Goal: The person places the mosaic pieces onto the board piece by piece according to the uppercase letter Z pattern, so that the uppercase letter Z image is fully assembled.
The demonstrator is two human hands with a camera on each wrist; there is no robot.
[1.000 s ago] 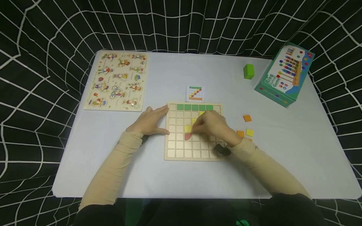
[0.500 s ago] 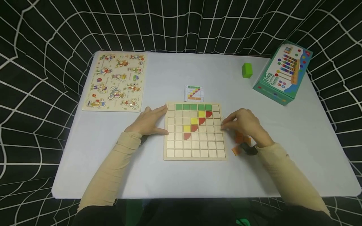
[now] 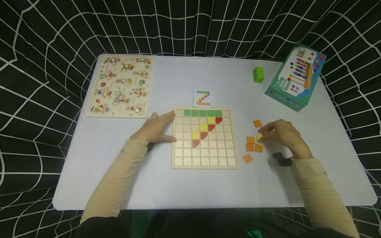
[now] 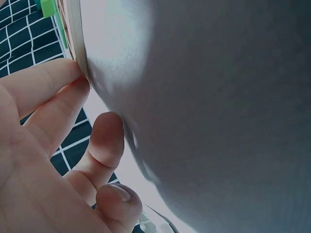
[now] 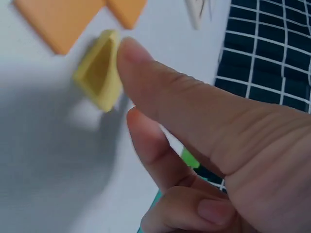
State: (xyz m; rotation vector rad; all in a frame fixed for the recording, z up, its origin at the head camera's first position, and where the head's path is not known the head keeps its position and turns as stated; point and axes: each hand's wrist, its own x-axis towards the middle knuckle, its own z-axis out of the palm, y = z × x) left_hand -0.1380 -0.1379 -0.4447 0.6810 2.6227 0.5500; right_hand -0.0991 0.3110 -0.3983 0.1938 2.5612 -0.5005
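Observation:
A wooden grid board (image 3: 205, 167) lies mid-table. It bears a top row of green square tiles (image 3: 203, 113), a diagonal of yellow tiles (image 3: 203, 128) and red quarter-round pieces (image 3: 203, 135). My left hand (image 3: 154, 129) touches the board's left edge, index finger and thumb spread; in the left wrist view, its fingertips (image 4: 77, 80) meet the board's side. To the right of the board, my right hand (image 3: 282, 134) pinches a loose yellow tile (image 5: 99, 73) between thumb and forefinger. The right wrist view has this tile tilted, partly behind the thumb.
Several orange tiles (image 3: 250, 140) lie between the board and my right hand. A small pattern card (image 3: 203, 99) is just beyond the board. A picture puzzle board (image 3: 119, 86) is back left. A green block (image 3: 258, 74) and a game box (image 3: 296, 77) stand back right.
My right hand has moved right, off the board and to the yellow tile among the orange ones, uncovering the red pieces. My left hand has stayed at the board's left edge.

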